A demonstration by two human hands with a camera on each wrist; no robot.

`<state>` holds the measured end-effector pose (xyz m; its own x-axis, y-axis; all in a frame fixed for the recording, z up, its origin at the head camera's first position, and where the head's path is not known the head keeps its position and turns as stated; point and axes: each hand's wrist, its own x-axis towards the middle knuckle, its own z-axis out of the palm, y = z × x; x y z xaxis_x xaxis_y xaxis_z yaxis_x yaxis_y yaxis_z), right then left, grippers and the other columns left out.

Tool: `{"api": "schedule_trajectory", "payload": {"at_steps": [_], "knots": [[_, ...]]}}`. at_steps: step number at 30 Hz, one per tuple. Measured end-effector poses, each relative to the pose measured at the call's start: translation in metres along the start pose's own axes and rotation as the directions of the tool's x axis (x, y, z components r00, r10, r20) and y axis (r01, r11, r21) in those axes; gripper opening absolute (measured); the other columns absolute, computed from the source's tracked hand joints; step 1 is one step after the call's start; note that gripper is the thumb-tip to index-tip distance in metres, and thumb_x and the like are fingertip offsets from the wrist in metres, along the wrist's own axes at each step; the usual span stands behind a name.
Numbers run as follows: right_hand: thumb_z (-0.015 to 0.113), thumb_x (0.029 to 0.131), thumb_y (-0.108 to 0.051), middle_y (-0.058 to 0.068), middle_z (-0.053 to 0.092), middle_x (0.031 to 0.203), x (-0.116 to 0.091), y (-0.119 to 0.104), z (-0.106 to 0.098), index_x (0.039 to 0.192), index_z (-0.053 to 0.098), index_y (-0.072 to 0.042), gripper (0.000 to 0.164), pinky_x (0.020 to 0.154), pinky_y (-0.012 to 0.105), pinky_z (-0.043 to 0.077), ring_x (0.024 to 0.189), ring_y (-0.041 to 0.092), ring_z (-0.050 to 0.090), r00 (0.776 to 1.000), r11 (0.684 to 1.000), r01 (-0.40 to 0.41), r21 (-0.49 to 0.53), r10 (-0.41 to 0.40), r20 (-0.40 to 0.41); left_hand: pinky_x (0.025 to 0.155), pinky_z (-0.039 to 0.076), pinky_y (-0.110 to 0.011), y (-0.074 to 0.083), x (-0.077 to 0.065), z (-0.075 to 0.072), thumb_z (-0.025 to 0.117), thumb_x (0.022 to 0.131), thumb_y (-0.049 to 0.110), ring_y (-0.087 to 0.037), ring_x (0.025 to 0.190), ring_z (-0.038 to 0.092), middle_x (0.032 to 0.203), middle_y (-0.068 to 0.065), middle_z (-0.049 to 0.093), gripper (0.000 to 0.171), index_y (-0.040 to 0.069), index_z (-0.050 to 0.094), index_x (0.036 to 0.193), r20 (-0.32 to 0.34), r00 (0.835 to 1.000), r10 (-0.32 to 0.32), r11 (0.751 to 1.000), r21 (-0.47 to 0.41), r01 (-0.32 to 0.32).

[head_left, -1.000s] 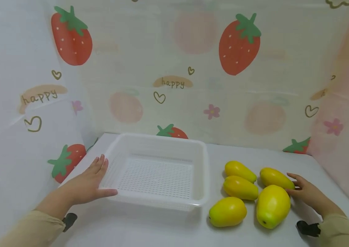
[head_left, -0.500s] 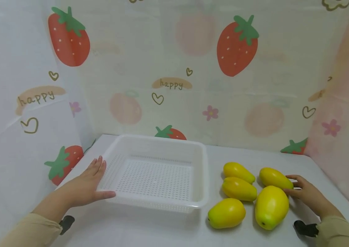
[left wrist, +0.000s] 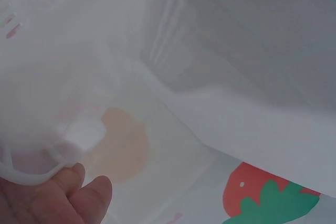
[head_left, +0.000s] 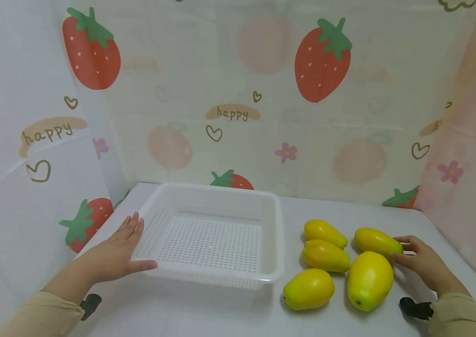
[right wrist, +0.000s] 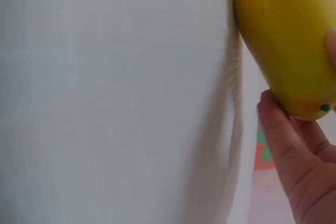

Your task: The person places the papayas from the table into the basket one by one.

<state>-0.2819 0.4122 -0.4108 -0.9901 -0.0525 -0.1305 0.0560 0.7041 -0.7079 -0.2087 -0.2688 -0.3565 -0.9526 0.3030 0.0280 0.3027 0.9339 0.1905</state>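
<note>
In the head view my left hand (head_left: 113, 252) rests at the left side of a white plastic basket (head_left: 280, 234), its fingers extended and thumb lying near the front left corner. The left wrist view shows fingertips (left wrist: 92, 195) against the basket's pale rim (left wrist: 31, 178). At the far right, my right hand (head_left: 423, 264) pinches the right end of a yellow papaya (head_left: 374, 241). Fingers (right wrist: 283, 137) lie along one side of that papaya (right wrist: 294, 40) in the right wrist view, with the thumb partly seen at the frame's edge.
Close by lie a large papaya (head_left: 370, 281), a front papaya (head_left: 309, 289), a middle papaya (head_left: 326, 256) and a back papaya (head_left: 324, 233). A white cloth (head_left: 204, 313) covers the table. Printed curtains (head_left: 238, 70) enclose the back and sides.
My right thumb and fingers have closed in on the papaya's end, and that papaya has shifted very slightly right. The left hand stays at the basket. The head view has drifted slightly.
</note>
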Motion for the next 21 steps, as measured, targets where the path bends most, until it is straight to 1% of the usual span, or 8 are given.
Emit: {"api": "schedule_trajectory", "payload": {"at_steps": [8, 15, 21], "knots": [[0.06, 0.082, -0.05, 0.036, 0.029, 0.133, -0.003, -0.006, -0.004, 0.134, 0.03, 0.004, 0.081, 0.088, 0.055, 0.042, 0.113, 0.048, 0.038, 0.999, 1.0, 0.025, -0.009, -0.026, -0.036, 0.104, 0.017, -0.06, 0.0, 0.0, 0.002, 0.046, 0.07, 0.078, -0.043, 0.136, 0.003, 0.149, -0.027, 0.003, 0.119, -0.01, 0.012, 0.141, 0.003, 1.0, -0.002, 1.0, 0.003, 0.002], [0.058, 0.087, -0.044, 0.034, 0.03, 0.133, -0.007, -0.018, -0.013, 0.135, 0.028, 0.003, 0.074, 0.087, 0.058, 0.041, 0.115, 0.05, 0.039, 0.993, 0.995, 0.099, -0.009, -0.1, -0.065, 0.103, 0.017, -0.06, 0.0, 0.001, 0.001, 0.045, 0.07, 0.078, -0.043, 0.136, 0.001, 0.149, -0.028, 0.002, 0.119, -0.011, 0.011, 0.141, 0.004, 1.0, 0.002, 1.0, 0.012, -0.002], [0.057, 0.087, -0.046, 0.032, 0.033, 0.132, -0.009, -0.03, -0.021, 0.135, 0.031, 0.001, 0.072, 0.086, 0.06, 0.04, 0.115, 0.049, 0.041, 0.987, 0.991, 0.122, -0.049, -0.126, -0.094, 0.103, 0.015, -0.061, 0.002, 0.0, -0.001, 0.047, 0.071, 0.077, -0.043, 0.136, 0.0, 0.148, -0.029, 0.002, 0.119, -0.013, 0.012, 0.14, 0.011, 1.0, -0.001, 1.0, 0.0, 0.001]]}}
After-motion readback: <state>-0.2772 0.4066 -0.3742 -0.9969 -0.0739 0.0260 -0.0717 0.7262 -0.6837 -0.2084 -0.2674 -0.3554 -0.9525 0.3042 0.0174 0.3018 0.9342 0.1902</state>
